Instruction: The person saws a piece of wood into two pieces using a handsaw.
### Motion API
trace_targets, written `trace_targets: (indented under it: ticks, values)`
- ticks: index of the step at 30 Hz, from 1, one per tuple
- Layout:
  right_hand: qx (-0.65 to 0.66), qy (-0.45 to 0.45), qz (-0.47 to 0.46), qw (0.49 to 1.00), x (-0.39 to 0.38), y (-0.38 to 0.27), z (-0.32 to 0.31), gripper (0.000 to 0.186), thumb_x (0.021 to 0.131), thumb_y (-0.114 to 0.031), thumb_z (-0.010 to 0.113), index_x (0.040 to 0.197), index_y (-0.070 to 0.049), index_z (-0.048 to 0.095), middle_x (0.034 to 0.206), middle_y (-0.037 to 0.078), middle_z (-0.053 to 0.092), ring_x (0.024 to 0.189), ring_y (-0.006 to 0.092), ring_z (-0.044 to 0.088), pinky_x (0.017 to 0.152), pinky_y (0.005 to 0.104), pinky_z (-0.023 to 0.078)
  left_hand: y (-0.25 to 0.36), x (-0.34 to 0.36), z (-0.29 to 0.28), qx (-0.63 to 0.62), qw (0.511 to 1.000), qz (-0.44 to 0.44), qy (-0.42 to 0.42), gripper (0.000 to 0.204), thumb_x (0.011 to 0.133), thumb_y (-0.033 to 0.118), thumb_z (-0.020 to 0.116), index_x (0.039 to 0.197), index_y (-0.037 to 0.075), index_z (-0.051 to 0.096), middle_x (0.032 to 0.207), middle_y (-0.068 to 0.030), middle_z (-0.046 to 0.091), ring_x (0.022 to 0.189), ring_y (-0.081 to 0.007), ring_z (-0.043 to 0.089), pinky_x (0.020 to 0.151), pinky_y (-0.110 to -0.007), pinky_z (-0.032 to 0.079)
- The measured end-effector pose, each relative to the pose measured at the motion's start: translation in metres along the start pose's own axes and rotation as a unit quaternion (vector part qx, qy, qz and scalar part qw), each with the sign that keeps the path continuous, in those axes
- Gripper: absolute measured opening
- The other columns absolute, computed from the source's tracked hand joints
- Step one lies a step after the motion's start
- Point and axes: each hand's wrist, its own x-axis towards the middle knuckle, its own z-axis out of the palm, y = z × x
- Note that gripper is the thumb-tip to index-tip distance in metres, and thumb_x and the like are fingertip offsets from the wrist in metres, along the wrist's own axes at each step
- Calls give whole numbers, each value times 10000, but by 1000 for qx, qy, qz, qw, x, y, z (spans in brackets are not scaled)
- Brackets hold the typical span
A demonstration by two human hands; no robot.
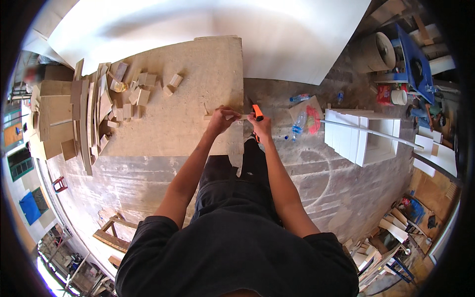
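At the right edge of a plywood worktop point(183, 119), my left hand point(223, 119) is closed over a thin wooden strip point(210, 118) and presses it to the board. The strip's right end reaches the worktop's edge, close to my right hand point(262, 127). My right hand is closed around what looks like a hand saw point(257, 113) with an orange and black handle. Its blade hardly shows, and my fingers hide part of the grip. Small wooden blocks point(142, 96) lie loose to the left on the worktop.
Long boards point(91, 121) are stacked at the worktop's left end. A large white sheet point(208, 29) stands behind. On the floor to the right are plastic bottles point(299, 123), a red bag point(313, 119) and a white cabinet point(363, 136) with a pale pole point(376, 132) across it.
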Motion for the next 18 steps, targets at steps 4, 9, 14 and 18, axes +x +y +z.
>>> trace_targets:
  ticks: [4, 9, 14, 18]
  values:
    - [-6, -5, -4, 1000, 0, 2, 1, 238, 841, -234, 804, 970, -49, 728, 594, -29, 539, 428, 81, 505, 382, 277, 417, 0, -1, 2, -18, 999, -30, -10, 168, 724, 101, 825, 884, 146, 807, 902, -73, 739, 878, -277, 660, 835, -390, 530]
    - [-15, 12, -14, 1000, 4, 10, 2, 216, 834, -219, 805, 945, -47, 736, 602, -20, 558, 417, 108, 504, 392, 302, 411, 2, 0, 1, -12, 999, -52, -9, 162, 728, 99, 823, 881, 151, 808, 903, -65, 744, 892, -275, 664, 840, -389, 534]
    - [-67, 36, -48, 996, 11, 13, 1, 219, 820, -217, 816, 929, -41, 744, 647, -15, 602, 513, 109, 550, 488, 296, 448, -23, -8, -9, -15, 978, -116, 171, 298, 741, 215, 872, 983, 83, 759, 918, -79, 713, 872, -219, 665, 791, -345, 533]
    - [-60, 3, 12, 998, -1, -11, 16, 225, 819, -218, 816, 923, -32, 744, 678, -15, 619, 579, 102, 569, 541, 285, 465, -102, -32, -102, 148, 802, -314, 486, 588, 695, 309, 910, 1139, 34, 642, 960, -99, 642, 853, -241, 611, 793, -385, 504]
